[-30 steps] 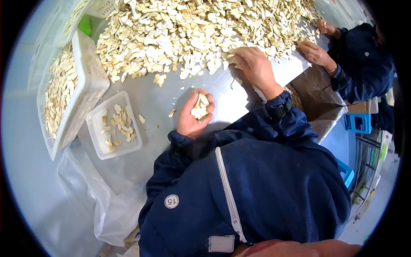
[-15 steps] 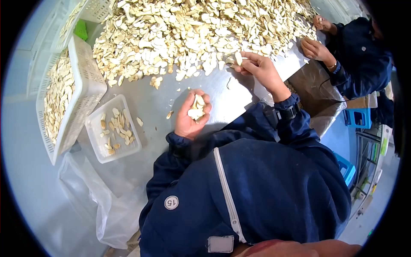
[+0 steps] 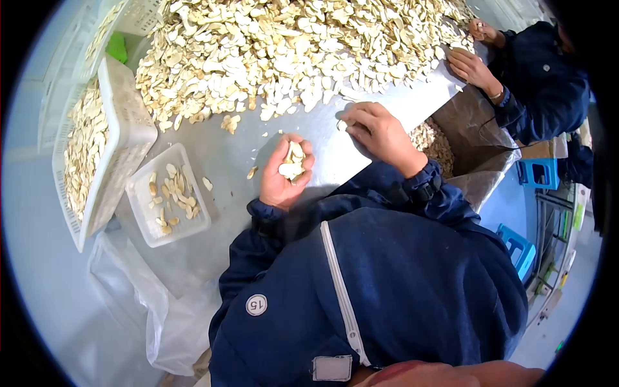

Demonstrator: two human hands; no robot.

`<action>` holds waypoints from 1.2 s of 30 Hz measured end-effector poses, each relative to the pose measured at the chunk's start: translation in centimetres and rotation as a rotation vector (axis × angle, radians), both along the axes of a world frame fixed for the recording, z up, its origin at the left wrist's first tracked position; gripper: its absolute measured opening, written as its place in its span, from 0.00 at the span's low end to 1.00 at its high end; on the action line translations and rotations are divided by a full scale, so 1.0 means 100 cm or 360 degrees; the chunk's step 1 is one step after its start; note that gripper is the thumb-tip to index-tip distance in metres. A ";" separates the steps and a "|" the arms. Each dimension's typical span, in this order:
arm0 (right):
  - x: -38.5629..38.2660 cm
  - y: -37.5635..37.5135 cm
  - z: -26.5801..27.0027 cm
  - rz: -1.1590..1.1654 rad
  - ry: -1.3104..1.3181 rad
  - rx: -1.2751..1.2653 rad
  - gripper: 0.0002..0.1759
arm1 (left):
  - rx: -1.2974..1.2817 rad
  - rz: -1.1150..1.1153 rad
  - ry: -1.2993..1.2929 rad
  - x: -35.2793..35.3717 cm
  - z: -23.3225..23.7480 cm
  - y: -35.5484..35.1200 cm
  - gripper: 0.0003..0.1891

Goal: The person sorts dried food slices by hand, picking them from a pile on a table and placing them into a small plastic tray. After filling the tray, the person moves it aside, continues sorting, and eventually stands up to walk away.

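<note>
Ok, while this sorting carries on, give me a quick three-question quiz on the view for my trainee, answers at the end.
1. True or false: the wearer's left hand cups several slices.
2. The small tray lies beside: A, the white basket; B, a blue stool; C, a co-worker's hand.
3. Fill in: the wearer's ____ hand is nearer the lined bin.

Key: 1 true; 2 A; 3 right.

Single view, head-worn: lens above near side of the tabletop (image 3: 325, 137), facing forward and steeply down. Wearer's jacket (image 3: 400, 277) closest to lens, just this side of the tabletop. Wide fisheye field; reaches past tabletop's right side to floor (image 3: 508, 201).
</note>
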State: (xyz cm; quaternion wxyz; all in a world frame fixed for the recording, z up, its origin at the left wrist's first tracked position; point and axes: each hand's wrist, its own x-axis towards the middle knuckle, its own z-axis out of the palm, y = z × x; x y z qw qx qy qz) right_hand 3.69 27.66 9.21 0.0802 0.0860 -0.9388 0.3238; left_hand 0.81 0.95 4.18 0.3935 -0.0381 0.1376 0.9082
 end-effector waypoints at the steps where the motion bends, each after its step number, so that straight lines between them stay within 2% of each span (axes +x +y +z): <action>1: -0.001 0.003 -0.002 -0.0037 -0.0046 -0.0002 0.17 | -0.0012 0.0009 -0.0007 0.000 0.001 0.000 0.15; 5: 0.001 0.014 0.012 -0.0246 -0.0292 -0.0213 0.16 | 0.0001 0.0011 -0.0021 0.000 0.002 0.002 0.15; 6: -0.002 0.019 0.011 -0.0302 -0.0178 -0.0102 0.14 | 0.0013 0.0013 -0.0021 0.001 0.001 0.002 0.15; 9: -0.009 0.028 0.014 -0.0466 -0.0244 -0.0091 0.14 | -0.0029 -0.0007 -0.0026 -0.001 0.000 0.001 0.15; 12: -0.025 0.017 0.005 -0.0256 0.0281 0.0118 0.13 | 0.0016 -0.0024 -0.0020 -0.001 0.000 0.002 0.15; 15: -0.039 0.006 0.001 -0.0175 0.0300 0.0334 0.11 | 0.0012 -0.0016 -0.0015 -0.002 0.001 0.002 0.15; 18: -0.045 0.011 -0.003 -0.0226 0.0199 0.0344 0.11 | 0.0006 0.0009 -0.0018 0.001 0.002 0.000 0.15; 21: -0.042 0.014 -0.001 -0.0530 0.0064 0.0184 0.12 | 0.0021 -0.0007 0.0001 0.000 0.000 0.001 0.16; 22: -0.039 0.014 0.003 -0.0496 0.0004 0.0041 0.14 | 0.0012 -0.0016 0.0008 -0.001 0.001 0.001 0.16; 24: -0.030 0.001 0.014 -0.0350 -0.0232 -0.0579 0.15 | -0.0008 -0.0042 0.0022 -0.001 0.005 0.003 0.17; 26: -0.020 -0.020 0.024 -0.0089 -0.0462 -0.1309 0.18 | -0.0257 -0.0030 -0.0010 0.000 0.020 0.008 0.18; 27: -0.016 -0.028 0.034 -0.0058 -0.0483 -0.1303 0.18 | -0.0382 -0.0016 -0.0025 0.000 0.026 0.009 0.19; 30: -0.018 -0.024 0.036 -0.0110 -0.0289 -0.0375 0.15 | -0.0395 0.0008 0.0023 0.000 0.030 0.010 0.19; 32: -0.017 -0.016 0.018 -0.0090 -0.0063 0.0174 0.12 | -0.0181 -0.0013 0.0033 0.000 0.014 0.005 0.18; 36: -0.011 -0.016 0.009 -0.0086 0.0058 0.0299 0.09 | -0.0002 -0.0062 0.0055 0.000 0.001 0.002 0.16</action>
